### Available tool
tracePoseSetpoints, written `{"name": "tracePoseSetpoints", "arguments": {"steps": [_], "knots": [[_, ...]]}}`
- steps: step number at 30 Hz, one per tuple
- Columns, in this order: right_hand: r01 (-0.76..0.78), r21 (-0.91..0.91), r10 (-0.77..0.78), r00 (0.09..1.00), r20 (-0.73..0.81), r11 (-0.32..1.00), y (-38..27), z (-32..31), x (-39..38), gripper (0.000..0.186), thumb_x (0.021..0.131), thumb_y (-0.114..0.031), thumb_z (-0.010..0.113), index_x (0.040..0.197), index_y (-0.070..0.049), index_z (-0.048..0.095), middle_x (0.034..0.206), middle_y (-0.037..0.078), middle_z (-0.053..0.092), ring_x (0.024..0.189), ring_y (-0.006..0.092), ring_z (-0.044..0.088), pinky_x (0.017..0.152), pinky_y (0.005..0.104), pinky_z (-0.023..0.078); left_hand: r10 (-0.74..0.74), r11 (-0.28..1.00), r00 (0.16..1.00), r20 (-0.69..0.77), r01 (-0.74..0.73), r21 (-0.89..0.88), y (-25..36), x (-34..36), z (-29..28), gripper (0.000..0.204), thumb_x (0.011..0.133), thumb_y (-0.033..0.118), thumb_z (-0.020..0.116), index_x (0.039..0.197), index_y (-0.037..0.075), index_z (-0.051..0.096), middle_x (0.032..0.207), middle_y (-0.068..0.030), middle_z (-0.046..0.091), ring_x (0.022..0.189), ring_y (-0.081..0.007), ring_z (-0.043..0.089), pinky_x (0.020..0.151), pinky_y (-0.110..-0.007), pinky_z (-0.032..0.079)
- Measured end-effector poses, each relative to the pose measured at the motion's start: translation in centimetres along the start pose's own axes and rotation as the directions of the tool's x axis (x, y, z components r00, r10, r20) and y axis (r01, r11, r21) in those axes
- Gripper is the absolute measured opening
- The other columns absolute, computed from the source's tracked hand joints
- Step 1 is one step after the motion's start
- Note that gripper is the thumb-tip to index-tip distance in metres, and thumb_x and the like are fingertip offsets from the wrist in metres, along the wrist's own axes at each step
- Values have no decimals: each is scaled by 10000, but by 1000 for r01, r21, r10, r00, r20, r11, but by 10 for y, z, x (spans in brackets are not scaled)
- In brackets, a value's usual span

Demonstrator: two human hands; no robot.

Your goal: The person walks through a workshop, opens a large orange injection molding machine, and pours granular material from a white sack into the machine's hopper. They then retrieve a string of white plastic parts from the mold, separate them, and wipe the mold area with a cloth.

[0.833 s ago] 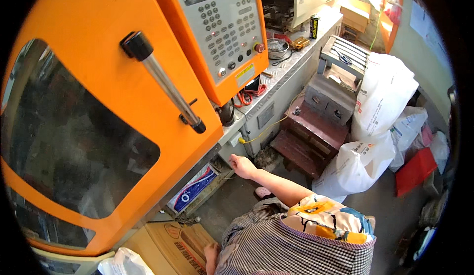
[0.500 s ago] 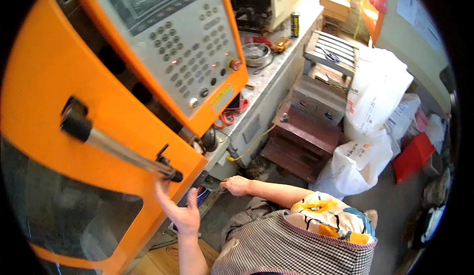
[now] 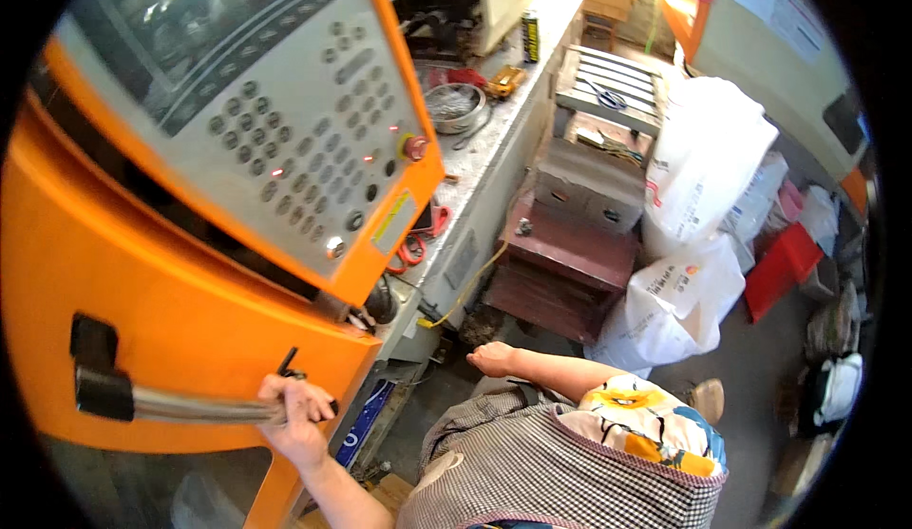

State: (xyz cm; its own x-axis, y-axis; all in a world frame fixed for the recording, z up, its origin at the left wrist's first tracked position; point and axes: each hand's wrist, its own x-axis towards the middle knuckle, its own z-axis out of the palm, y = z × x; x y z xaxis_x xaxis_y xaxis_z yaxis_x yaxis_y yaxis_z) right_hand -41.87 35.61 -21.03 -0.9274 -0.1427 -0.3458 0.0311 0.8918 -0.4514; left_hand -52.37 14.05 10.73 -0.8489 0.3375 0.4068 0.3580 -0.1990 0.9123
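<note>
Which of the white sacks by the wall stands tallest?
The upper white sack, beside the grey metal block; the lower sack slumps on the floor below it.

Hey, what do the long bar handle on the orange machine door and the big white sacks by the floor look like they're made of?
The bar handle, gripped by the left hand, looks like brushed bare metal: grey, with a dull sheen, ending in a black, probably plastic, mount. The orange door appears to be glossy painted sheet metal. The white sacks look like woven plastic, creased and slightly shiny, though the weave is too small to confirm.
</note>
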Motion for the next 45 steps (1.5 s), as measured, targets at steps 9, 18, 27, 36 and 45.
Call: {"name": "tracePoseSetpoints", "arguments": {"steps": [9, 18, 27, 36, 45], "knots": [[143, 23, -140, 984, -113, 989, -81, 5, 23, 183, 791, -155, 466, 915, -44, 542, 851, 159, 587, 750, 339, 587, 639, 424, 477, -57, 993, 998, -8, 56, -104, 6, -3, -16, 268, 850, 76, 536, 612, 45, 416, 457, -1, 399, 378, -75, 409, 382, -225, 368], [171, -25, -170, 984, 44, 985, -112, 45, 24, 173, 750, -129, 501, 894, -40, 537, 808, 162, 606, 734, 325, 601, 628, 413, 484, 6, 998, 984, -176, -18, -64, 25, -43, -84, 271, 855, 72, 522, 621, 52, 387, 464, -6, 379, 352, -78, 385, 377, -231, 374], [357, -90, -336, 924, 184, 930, -176, 53, 65, 252, 791, -122, 443, 1025, -46, 499, 893, 176, 596, 835, 318, 591, 701, 407, 468, 113, 977, 839, -532, 5, 214, 45, -85, -146, 131, 848, 31, 476, 735, -2, 417, 538, -74, 470, 442, -114, 464, 463, -236, 431], [483, -126, -472, 875, 108, 866, -201, 55, 83, 224, 780, -141, 461, 961, -14, 493, 818, 164, 583, 757, 319, 592, 647, 409, 475, 259, 886, 593, -762, 169, 433, 52, -111, -201, 386, 899, 199, 474, 555, 63, 366, 438, -30, 365, 398, -118, 380, 468, -261, 369], [526, -423, -335, -258, -906, 738, -247, -231, 19, 395, 623, 21, 599, 1016, 7, 561, 918, 129, 566, 742, 269, 543, 635, 368, 419, 274, 898, 518, -810, 163, 408, 77, -123, -229, 319, 835, 154, 577, 586, 26, 425, 464, -92, 468, 415, -145, 431, 468, -286, 402]]}}
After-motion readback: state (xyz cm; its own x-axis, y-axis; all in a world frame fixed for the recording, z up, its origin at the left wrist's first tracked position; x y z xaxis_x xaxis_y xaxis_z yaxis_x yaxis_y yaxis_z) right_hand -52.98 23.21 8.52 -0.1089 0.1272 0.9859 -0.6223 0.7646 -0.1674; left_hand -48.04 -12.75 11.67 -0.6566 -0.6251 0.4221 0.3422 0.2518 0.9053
